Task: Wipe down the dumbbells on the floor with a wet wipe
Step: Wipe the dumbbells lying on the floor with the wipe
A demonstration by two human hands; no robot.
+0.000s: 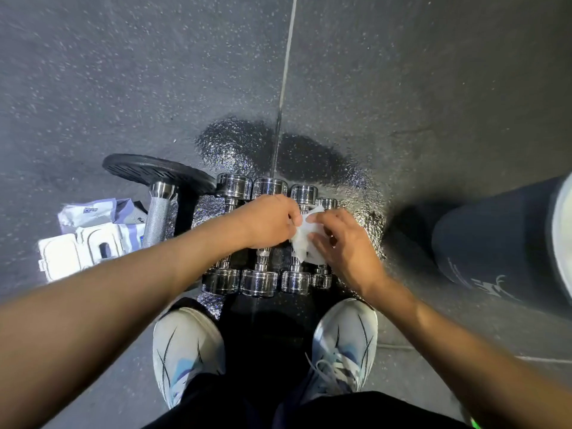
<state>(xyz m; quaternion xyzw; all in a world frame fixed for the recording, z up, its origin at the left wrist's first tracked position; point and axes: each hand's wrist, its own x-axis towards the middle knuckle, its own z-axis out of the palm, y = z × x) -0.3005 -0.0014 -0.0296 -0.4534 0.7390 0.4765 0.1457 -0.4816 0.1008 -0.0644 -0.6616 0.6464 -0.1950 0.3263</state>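
Left hand (269, 221) and right hand (343, 243) pinch one wipe (305, 239), fingers (325, 216) curled on it. Four dumbbells (260, 281) lie side by side beneath the fingers, on the floor (402, 103).

The light is dim, and the floor (93, 72) looks gray and grainy. Bright spots of glare shine on the shiny dumbbells (258, 283) and on a dark, sparkly patch (241, 144) past them. The wet wipe (305, 239) and wipe pack (77, 252) look washed-out white. A black shadow (263, 335) sits between 2 shoes (185, 345). The edges bend and blur.
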